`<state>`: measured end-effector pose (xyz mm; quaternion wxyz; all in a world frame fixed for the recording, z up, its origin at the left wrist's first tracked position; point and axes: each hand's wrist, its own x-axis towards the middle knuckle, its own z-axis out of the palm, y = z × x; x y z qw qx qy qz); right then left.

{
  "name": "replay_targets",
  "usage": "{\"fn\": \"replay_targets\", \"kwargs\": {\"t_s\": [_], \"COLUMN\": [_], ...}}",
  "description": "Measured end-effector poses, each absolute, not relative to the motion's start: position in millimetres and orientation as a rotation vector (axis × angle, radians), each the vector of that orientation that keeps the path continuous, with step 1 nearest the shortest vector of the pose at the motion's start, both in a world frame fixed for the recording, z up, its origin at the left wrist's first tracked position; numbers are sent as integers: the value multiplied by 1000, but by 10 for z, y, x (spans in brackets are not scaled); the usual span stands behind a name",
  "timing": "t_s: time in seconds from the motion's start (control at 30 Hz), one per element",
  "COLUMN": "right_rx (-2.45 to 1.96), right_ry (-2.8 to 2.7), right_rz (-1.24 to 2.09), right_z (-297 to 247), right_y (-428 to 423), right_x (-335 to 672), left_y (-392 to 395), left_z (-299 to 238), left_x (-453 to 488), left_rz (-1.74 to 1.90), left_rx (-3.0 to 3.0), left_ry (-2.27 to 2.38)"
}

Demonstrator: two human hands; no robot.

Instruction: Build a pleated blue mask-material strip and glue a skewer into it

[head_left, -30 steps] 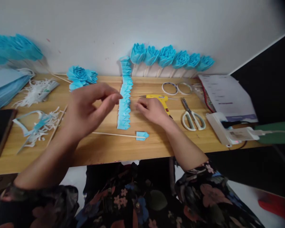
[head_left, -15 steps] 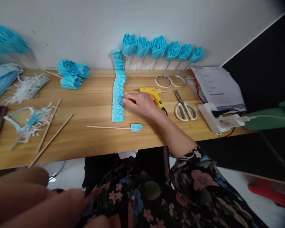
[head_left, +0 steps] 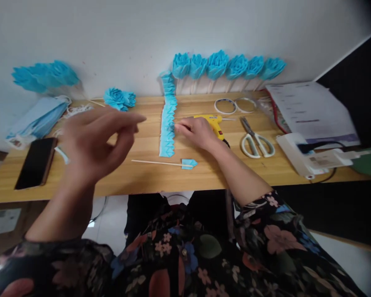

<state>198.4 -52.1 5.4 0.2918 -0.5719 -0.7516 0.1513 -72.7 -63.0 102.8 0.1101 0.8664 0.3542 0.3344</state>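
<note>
A strip of overlapping folded blue petals [head_left: 167, 138] runs from the wall toward the table's front. At its right edge, my right hand [head_left: 195, 131] has thumb and forefinger closed on a folded petal, the grip partly hidden. My left hand [head_left: 102, 136] is raised over the table left of the strip, slightly blurred, with its forefinger stretched out, its thumb bent under and nothing visible in it. In front of the strip lies a thin wooden stick [head_left: 154, 162], its right end on a loose blue petal [head_left: 188, 163].
Behind my right hand is a yellow glue gun [head_left: 214, 123], beside scissors [head_left: 257, 144] and tape rolls [head_left: 225, 106]. Blue flowers [head_left: 217, 66] lean on the wall. A power strip [head_left: 293, 154] sits right; a phone [head_left: 36, 163] and blue masks [head_left: 38, 117] lie left.
My left hand has risen from the lower left, close to the camera, to over the table. My right hand stays at the strip's edge. The view has shifted left.
</note>
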Motion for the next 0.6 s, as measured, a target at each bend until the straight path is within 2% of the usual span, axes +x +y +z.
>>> {"fn": "replay_targets", "kwargs": {"t_s": [0.1, 0.27, 0.6], "right_rx": [-1494, -1506, -1510], "right_ry": [-1984, -1975, -1989], "right_rz": [384, 358, 363], "right_z": [38, 65, 33], "right_y": [-520, -545, -527], "right_x": [1985, 1967, 1966], "left_y": [-361, -29, -470], "left_z": [819, 426, 330], "left_x": [-707, -629, -604], "left_rz": [929, 607, 278], "left_rx": [2586, 2497, 2667], "left_ry": [1182, 1147, 859]}}
